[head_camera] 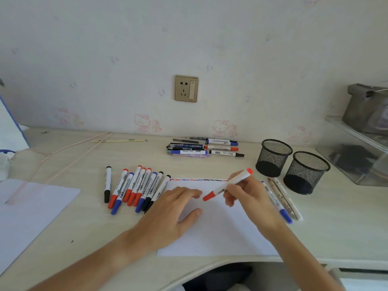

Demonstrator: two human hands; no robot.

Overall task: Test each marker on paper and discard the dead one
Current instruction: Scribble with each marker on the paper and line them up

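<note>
The desk (63, 238) runs along the wall, and the test paper (220, 234) lies at its front edge, just above the cut-out where the person sits. A row of red, blue and black squiggles (199, 180) already fills the paper's far edge. A second sheet (31, 206) sits at the desk's left front corner.

Two mesh cups (294, 164) stand toward the right back, both seemingly empty. A fan of markers (136, 190) lies just left of the paper; another pile (203, 148) rests against the back edge, and a few pens (281, 200) lie along the paper's right side.

The left hand (176, 213) lies flat, fingers straight, pinning the paper's left part. The right hand (245, 194) has fingers curled round a red marker (227, 184), held tilted over the paper, red cap pointing down toward the left hand.

The cap looks on, so I'd guess uncapping comes next. Best to pull it straight off with the left fingers, then pin the sheet again, draw one short squiggle on clear space below the row, and judge the ink by that line.
</note>
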